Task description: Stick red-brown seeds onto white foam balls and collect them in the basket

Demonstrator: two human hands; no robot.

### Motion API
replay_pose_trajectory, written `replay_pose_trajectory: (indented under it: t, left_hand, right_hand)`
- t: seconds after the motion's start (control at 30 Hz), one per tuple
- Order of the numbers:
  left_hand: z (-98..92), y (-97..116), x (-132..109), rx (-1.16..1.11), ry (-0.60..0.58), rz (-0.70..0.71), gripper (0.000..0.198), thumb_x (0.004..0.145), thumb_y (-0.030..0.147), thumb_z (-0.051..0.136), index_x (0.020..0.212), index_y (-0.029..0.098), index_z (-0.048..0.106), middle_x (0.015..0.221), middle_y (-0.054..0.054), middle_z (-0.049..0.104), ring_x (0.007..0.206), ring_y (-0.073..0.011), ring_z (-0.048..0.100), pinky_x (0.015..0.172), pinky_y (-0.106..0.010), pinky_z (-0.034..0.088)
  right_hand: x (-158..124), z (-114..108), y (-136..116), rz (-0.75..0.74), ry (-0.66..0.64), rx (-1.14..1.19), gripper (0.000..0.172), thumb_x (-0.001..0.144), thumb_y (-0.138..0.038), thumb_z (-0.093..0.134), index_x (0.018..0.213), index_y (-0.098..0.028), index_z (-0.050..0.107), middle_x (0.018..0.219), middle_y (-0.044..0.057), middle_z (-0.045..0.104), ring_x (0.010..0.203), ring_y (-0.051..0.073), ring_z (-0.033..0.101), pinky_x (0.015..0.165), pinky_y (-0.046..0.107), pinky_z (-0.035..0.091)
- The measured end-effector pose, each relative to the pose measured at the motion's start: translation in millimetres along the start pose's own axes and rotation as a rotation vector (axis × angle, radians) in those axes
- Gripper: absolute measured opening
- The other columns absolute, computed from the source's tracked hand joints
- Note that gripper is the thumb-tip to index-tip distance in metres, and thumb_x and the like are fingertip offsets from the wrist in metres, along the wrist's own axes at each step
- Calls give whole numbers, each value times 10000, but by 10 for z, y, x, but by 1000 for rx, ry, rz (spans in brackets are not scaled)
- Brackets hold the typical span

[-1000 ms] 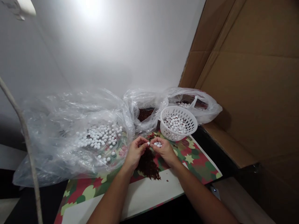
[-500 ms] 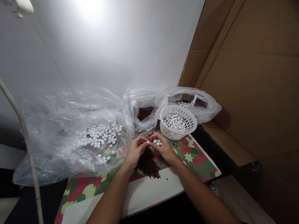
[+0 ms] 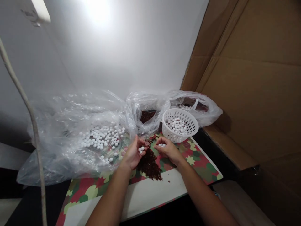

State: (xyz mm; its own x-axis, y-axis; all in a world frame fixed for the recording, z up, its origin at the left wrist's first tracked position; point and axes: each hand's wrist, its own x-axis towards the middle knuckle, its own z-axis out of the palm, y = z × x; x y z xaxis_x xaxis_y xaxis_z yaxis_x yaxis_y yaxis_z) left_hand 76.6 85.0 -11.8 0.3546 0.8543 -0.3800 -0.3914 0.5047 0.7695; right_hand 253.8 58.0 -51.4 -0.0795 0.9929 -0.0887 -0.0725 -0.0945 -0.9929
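Observation:
In the head view, my left hand (image 3: 132, 156) is turned palm up, its fingers curled around several small white balls (image 3: 141, 149). My right hand (image 3: 171, 152) is a short way to the right, with several more white balls (image 3: 162, 145) in its bent fingers. Below and between the hands lies a pile of dark red-brown small pieces (image 3: 150, 168), too fine to make out. Just beyond my right hand stands a white slotted plastic basket (image 3: 172, 137) holding many white balls.
A large clear plastic bag (image 3: 56, 163) with white balls spreads on the left. Another clear bag (image 3: 150, 99) behind holds dark red-brown pieces, and a third bag (image 3: 211, 113) holds balls. Patterned paper (image 3: 91, 190) covers the table. Cardboard (image 3: 254, 103) stands right; a cable (image 3: 35, 125) hangs left.
My hands have moved apart from where their fingertips met at a ball. My left palm has turned up, showing white balls in it. The camera view has shifted slightly.

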Motion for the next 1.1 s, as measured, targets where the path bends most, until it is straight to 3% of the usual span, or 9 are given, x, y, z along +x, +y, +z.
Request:
replay_pose_trajectory:
  t: [0.1, 0.17, 0.27, 0.4, 0.63, 0.77, 0.93, 1.1]
  left_hand:
    - [-5, 28, -6, -98, -25, -49, 156, 750, 237, 619, 822, 118, 547, 783, -52, 577, 682, -78, 548, 558, -161, 408]
    - [-5, 23, -9, -76, -46, -11, 170, 702, 99, 614, 866, 111, 571, 811, -60, 590, 717, -80, 552, 600, -165, 413]
    - [-8, -6, -8, -4, -55, 80, 242, 705, 119, 663, 935, 106, 590, 829, -66, 603, 728, -86, 551, 618, -177, 403]
    - [-23, -35, 14, 77, -76, 135, 286, 743, 277, 692, 946, 87, 623, 786, -65, 603, 687, -69, 524, 593, -173, 367]
    - [-45, -50, 40, 143, -47, 130, 408, 660, 260, 765, 1021, 121, 634, 839, -64, 645, 744, -87, 555, 665, -191, 377]
    - [-45, -75, 57, 232, -8, 168, 390, 664, 301, 757, 983, 121, 622, 838, -55, 649, 633, -49, 491, 579, -178, 326]
    - [-47, -117, 79, 397, -21, 221, 352, 695, 384, 713, 910, 118, 628, 679, -11, 577, 565, -49, 430, 504, -183, 259]
    - [-36, -139, 83, 470, -2, 228, 397, 659, 387, 735, 946, 130, 642, 665, 1, 568, 566, -54, 425, 527, -185, 274]
  right_hand:
    - [7, -28, 2, -31, -24, -176, 271, 741, -396, 639, 804, -141, 574, 611, -15, 519, 516, 65, 440, 492, 164, 336]
    - [13, -39, 2, -148, -35, -376, 168, 754, -301, 621, 792, -139, 643, 736, 23, 596, 661, 97, 524, 615, 188, 398]
    - [20, -43, 13, -285, -82, -644, 130, 759, -186, 598, 836, -172, 702, 856, 34, 623, 769, 112, 546, 729, 213, 402]
    - [24, -25, 55, -329, -150, -785, 164, 789, -189, 603, 919, -213, 700, 887, 23, 611, 742, 97, 529, 699, 202, 380]
    - [37, 7, 116, -376, -196, -780, 84, 762, -132, 610, 827, -167, 650, 847, 9, 591, 773, 92, 521, 718, 186, 371]
    - [34, 4, 84, -399, -101, -709, 67, 783, -164, 579, 807, -147, 639, 828, 23, 595, 775, 106, 528, 714, 200, 374]
    - [21, -15, -14, -250, 101, -474, 212, 816, -346, 579, 821, -154, 667, 810, 21, 633, 742, 118, 547, 705, 215, 387]
    - [-2, 7, -50, -150, 70, -285, 302, 787, -442, 600, 830, -147, 650, 729, 4, 599, 613, 84, 469, 577, 184, 341]
